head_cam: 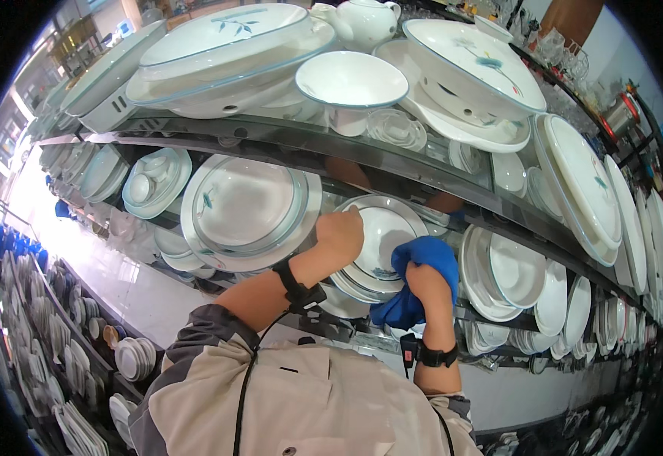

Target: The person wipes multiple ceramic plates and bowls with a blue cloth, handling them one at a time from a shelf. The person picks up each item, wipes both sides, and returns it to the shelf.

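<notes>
Both forearms reach into a lower shelf of dishes. My left hand point(341, 239) is closed at the left rim of a stack of round white plates point(385, 236); whether its fingers grip the rim cannot be told. A dark blue mark shows on the upper plate near its lower right edge. My right hand point(427, 282) clutches a bunched blue cloth point(437, 256) at the right side of this stack, and the cloth hangs over its lower right rim. Left of my left hand stand larger nested plates point(243, 199) with a floral pattern.
Above my hands runs the dark edge of a glass shelf point(365, 154) bearing a white bowl point(351, 80), large oval dishes point(479, 62) and a teapot point(365, 23). More plates point(516, 268) stand close on the right. Another rack of dishes point(135, 359) is at lower left.
</notes>
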Tool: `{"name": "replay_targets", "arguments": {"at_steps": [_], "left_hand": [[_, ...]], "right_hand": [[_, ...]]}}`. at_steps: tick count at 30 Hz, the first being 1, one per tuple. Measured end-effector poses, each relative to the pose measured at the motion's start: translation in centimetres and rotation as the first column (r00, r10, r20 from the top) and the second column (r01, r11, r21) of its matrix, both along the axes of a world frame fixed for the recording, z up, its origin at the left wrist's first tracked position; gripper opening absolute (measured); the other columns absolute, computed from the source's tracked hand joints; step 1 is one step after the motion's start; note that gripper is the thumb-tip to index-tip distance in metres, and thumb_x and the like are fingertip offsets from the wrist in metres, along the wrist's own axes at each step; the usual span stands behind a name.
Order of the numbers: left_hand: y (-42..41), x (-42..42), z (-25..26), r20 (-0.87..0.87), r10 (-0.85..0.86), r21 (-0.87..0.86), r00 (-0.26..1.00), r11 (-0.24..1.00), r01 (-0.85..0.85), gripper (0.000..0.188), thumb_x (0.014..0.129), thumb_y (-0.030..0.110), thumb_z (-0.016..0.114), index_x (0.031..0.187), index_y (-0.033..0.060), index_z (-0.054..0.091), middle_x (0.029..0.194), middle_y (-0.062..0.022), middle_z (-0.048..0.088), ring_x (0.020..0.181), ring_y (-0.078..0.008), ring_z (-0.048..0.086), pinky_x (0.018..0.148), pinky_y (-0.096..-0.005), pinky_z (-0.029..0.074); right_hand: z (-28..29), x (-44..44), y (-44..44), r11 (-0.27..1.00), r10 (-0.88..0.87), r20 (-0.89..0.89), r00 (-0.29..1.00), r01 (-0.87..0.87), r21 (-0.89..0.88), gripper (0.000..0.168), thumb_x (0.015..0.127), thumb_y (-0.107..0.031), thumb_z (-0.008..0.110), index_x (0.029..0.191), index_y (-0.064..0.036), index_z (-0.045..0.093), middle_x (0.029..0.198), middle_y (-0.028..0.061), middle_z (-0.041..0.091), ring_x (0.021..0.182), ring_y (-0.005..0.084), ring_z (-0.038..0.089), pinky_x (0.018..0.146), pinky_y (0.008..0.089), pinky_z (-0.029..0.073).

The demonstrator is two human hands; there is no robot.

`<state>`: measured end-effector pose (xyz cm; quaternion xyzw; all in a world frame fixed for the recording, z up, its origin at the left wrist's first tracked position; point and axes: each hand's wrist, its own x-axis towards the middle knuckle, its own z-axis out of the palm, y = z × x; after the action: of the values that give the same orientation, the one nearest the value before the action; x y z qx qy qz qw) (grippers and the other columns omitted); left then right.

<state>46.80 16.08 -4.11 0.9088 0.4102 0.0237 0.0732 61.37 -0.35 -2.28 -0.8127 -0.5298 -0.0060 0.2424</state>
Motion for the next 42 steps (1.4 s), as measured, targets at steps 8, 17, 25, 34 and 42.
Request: {"name": "replay_targets", "arguments": {"at_steps": [8, 17, 25, 34, 42], "left_hand": [[-0.2, -0.9, 2.2, 0.044, -0.007, -0.149, 0.999, 0.989, 0.013, 0.057, 0.093, 0.039, 0.064, 0.132, -0.0018, 0.057, 0.093, -0.0191, 0.074, 0.085, -0.0368, 0.074, 0.072, -0.0463, 0.057], [0.3, -7.0, 4.8, 0.234, 0.063, -0.275, 0.970, 0.961, 0.004, 0.068, 0.090, 0.051, 0.064, 0.139, 0.0041, 0.056, 0.101, -0.0239, 0.073, 0.097, -0.0429, 0.069, 0.083, -0.0497, 0.056], [4.6, -22.3, 5.0, 0.298, 0.430, -0.200, 0.852, 0.901, -0.385, 0.046, 0.090, 0.044, 0.070, 0.115, 0.0058, 0.069, 0.089, -0.0208, 0.073, 0.088, -0.0388, 0.071, 0.081, -0.0464, 0.056], [12.2, -30.9, 0.9, 0.332, 0.436, 0.008, 0.837, 0.885, -0.465, 0.047, 0.087, 0.039, 0.073, 0.115, 0.0024, 0.062, 0.104, -0.0220, 0.070, 0.097, -0.0409, 0.069, 0.083, -0.0486, 0.055], [16.9, -31.8, 1.6, 0.168, 0.364, -0.183, 0.916, 0.925, -0.334, 0.047, 0.087, 0.047, 0.069, 0.098, 0.0009, 0.072, 0.098, -0.0221, 0.073, 0.094, -0.0422, 0.071, 0.083, -0.0506, 0.056]], "right_hand": [[-0.6, 0.4, -3.9, 0.980, -0.066, -0.441, 0.895, 0.141, 0.140, 0.022, 0.090, -0.023, 0.067, 0.107, -0.011, 0.074, 0.106, 0.0179, 0.071, 0.098, 0.0390, 0.067, 0.086, 0.0447, 0.051], [5.1, -4.3, -4.8, 0.846, 0.441, -0.186, 0.878, -0.337, 0.414, 0.010, 0.082, -0.009, 0.072, 0.090, -0.013, 0.077, 0.098, 0.0114, 0.069, 0.087, 0.0309, 0.066, 0.079, 0.0398, 0.052], [6.2, -12.2, -1.1, 0.876, 0.477, -0.636, 0.607, -0.268, 0.402, 0.022, 0.076, -0.009, 0.081, 0.098, -0.006, 0.075, 0.104, 0.0137, 0.071, 0.095, 0.0269, 0.069, 0.083, 0.0389, 0.055], [2.0, -20.7, 10.2, 0.966, 0.257, -0.474, 0.842, -0.221, 0.132, 0.029, 0.090, -0.032, 0.070, 0.102, -0.006, 0.074, 0.106, 0.0170, 0.072, 0.095, 0.0377, 0.068, 0.084, 0.0420, 0.054], [-2.3, -23.1, 16.8, 0.991, 0.004, -0.177, 0.984, 0.019, 0.130, 0.021, 0.088, -0.032, 0.070, 0.089, -0.011, 0.074, 0.090, 0.0165, 0.071, 0.083, 0.0381, 0.068, 0.074, 0.0473, 0.054]]}}
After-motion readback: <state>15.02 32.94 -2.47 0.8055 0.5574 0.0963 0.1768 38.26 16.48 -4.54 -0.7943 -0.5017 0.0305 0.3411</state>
